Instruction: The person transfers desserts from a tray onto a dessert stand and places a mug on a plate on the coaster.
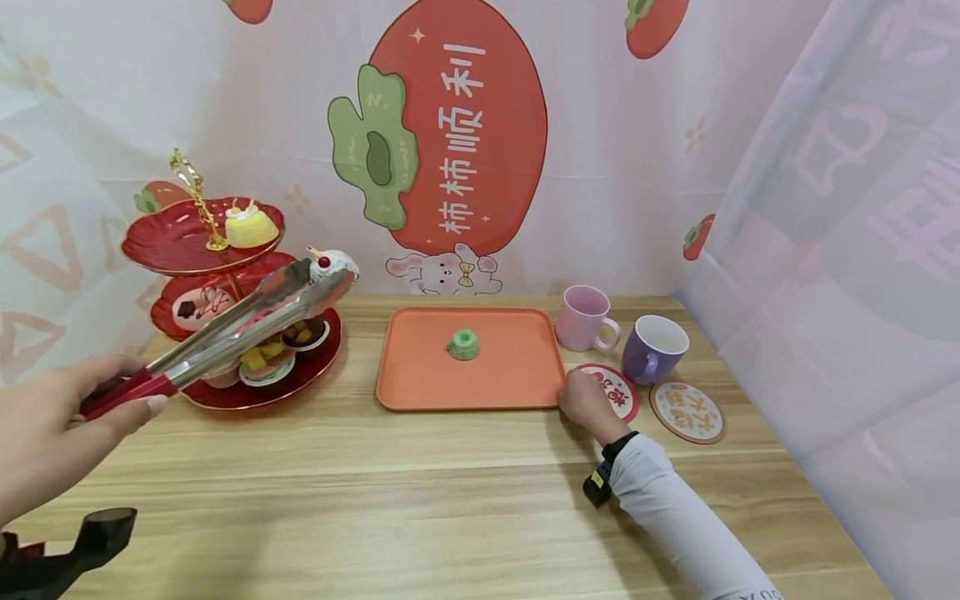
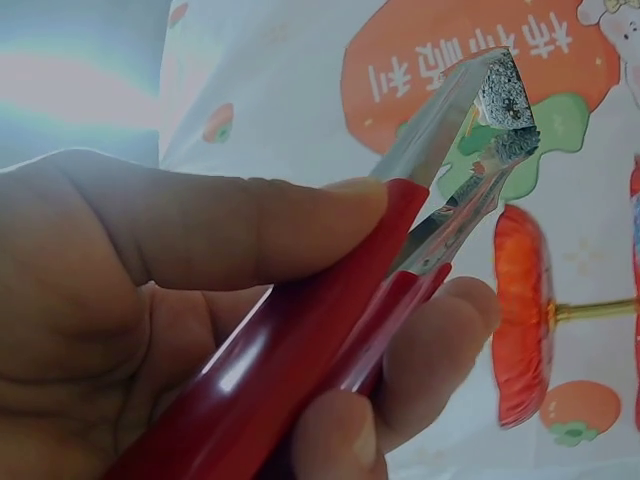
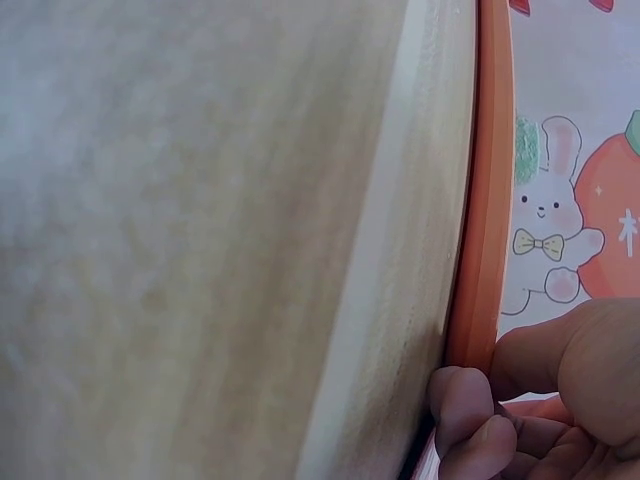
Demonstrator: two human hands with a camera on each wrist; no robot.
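Note:
My left hand [image 1: 60, 429] grips a pair of tongs [image 1: 225, 340] by their red handles, thumb on one arm and fingers on the other. Between the metal tips sits a small white cake [image 1: 324, 262] topped with a red cherry, held up in the air beside the tiered stand. On the table, an orange tray [image 1: 517, 358] bears a small green ring-shaped cake [image 1: 463, 345]. My right hand [image 1: 591, 404] pinches this tray at its near right corner. In the right wrist view, thumb and curled fingers [image 3: 465, 390] meet at the tray's rim.
A red tiered stand [image 1: 240, 404] with several cakes and desserts is at the left. Right of the tray are a pink mug [image 1: 581, 317], a purple mug [image 1: 651, 354] and two round coasters [image 1: 688, 412]. Printed cloth [image 1: 600, 167] hangs behind the table and along both sides.

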